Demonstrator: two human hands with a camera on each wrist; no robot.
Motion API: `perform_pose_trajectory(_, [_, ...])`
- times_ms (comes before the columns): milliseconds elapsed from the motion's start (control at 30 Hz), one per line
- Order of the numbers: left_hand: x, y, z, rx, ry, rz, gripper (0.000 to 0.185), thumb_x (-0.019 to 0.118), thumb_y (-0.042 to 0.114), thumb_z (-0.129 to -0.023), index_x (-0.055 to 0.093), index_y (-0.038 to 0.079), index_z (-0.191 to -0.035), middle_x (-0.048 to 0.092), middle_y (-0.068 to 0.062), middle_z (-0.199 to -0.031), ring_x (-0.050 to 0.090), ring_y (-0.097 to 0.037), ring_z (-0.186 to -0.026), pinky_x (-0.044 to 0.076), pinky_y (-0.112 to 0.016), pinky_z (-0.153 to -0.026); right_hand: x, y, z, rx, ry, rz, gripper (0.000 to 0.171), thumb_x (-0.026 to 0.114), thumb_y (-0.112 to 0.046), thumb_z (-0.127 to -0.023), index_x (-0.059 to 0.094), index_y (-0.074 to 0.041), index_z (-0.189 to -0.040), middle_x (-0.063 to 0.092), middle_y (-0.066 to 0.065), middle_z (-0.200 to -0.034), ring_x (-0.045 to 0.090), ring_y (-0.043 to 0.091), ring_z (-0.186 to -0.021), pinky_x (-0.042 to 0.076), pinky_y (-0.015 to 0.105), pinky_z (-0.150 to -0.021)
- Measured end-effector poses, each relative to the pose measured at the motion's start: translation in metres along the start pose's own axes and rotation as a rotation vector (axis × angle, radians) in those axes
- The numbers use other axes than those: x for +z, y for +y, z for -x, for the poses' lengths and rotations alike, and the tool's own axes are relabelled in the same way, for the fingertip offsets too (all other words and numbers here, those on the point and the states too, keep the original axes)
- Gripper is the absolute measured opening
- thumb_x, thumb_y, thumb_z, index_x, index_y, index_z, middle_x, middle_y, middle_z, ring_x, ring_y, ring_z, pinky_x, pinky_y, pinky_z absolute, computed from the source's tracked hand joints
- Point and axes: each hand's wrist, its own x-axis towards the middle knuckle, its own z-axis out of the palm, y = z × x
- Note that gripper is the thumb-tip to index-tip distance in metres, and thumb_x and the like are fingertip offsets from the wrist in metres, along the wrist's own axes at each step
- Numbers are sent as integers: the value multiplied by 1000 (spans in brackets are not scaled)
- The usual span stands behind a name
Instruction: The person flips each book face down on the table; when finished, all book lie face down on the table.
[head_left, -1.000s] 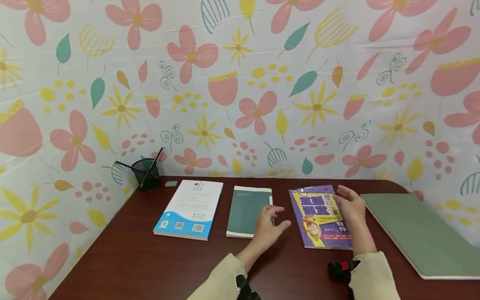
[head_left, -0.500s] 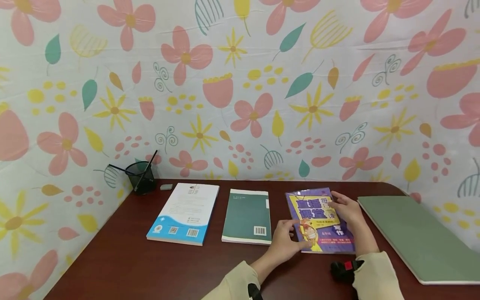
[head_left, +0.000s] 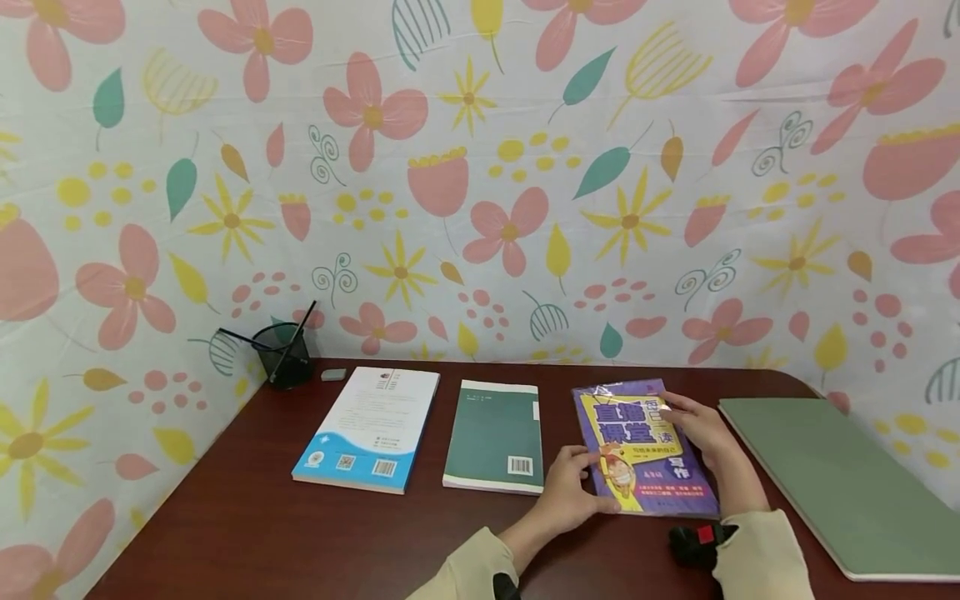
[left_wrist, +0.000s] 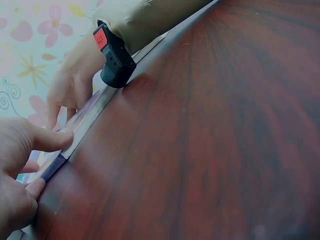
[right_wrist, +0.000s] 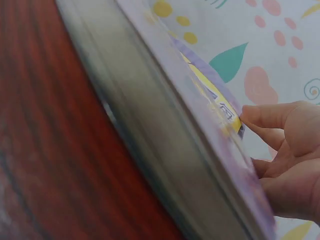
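Note:
A purple book [head_left: 645, 450] with a yellow title block lies on the dark red table [head_left: 262, 533], right of centre. My left hand [head_left: 587, 482] pinches its near left corner, thumb on the cover. In the left wrist view the left hand [left_wrist: 22, 165] has its thumb on top of the purple book [left_wrist: 85, 117] and its fingers below. My right hand [head_left: 681, 414] grips the book's right edge. The right wrist view shows the right hand [right_wrist: 280, 145] with curled fingers on the purple book [right_wrist: 210, 100], seen edge-on.
A green book [head_left: 495, 433] lies just left of the purple one, and a white and blue book [head_left: 371, 429] further left. A large green folder [head_left: 832, 475] fills the right side. A black pen holder [head_left: 283, 354] and a small eraser [head_left: 333, 375] stand at the back left, against the flowered cloth wall.
My left hand moved right, off the green book, and took the purple book's near left corner. My right hand came down from hovering and took hold of the book's right edge.

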Motion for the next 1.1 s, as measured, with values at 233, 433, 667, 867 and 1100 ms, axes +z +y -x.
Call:
perform_pose_trajectory(233, [-1, -1, 0, -2, -12, 17, 67, 85, 15, -63, 59, 2, -124, 49, -8, -129, 55, -12, -97, 46, -17, -81, 2, 5, -3, -68, 15, -76, 58, 43, -26, -98, 20, -13, -149, 38, 22, -128, 56, 5, -75, 51, 26, -64])
perform_pose_trajectory(433, [-1, -3, 2, -6, -2, 55, 64, 85, 14, -63, 60, 5, -121, 48, -7, -128, 54, -12, -97, 46, -17, -82, 1, 2, 0, -71, 0, -186, 56, 42, -26, -99, 19, -21, -150, 44, 2, -112, 59, 3, -74, 53, 27, -65])
perform_pose_trajectory(667, [0, -6, 0, 5, 13, 123, 59, 81, 8, -66, 59, 23, -119, 54, 1, -112, 53, -3, -88, 46, -16, -75, -1, -7, 2, -152, -26, -366, 60, 50, -26, -96, 21, -26, -149, 42, -14, -111, 58, -2, -82, 52, 20, -69])
perform_pose_trajectory(867, [-2, -5, -1, 9, 21, 211, 60, 77, 0, -68, 59, 24, -119, 55, 2, -94, 49, 1, -75, 45, -14, -66, -1, -14, 5, -161, -26, -496, 60, 52, -25, -95, 23, -31, -148, 42, -14, -110, 59, -1, -82, 53, 20, -68])
perform_pose_trajectory(1100, [-2, -3, 2, 1, 11, 380, 61, 72, -7, -72, 57, 24, -122, 55, -2, -101, 56, -2, -59, 50, -17, -53, -1, -12, 6, -170, -12, -510, 63, 55, -27, -93, 23, -31, -148, 42, -18, -110, 58, -2, -82, 52, 19, -67])
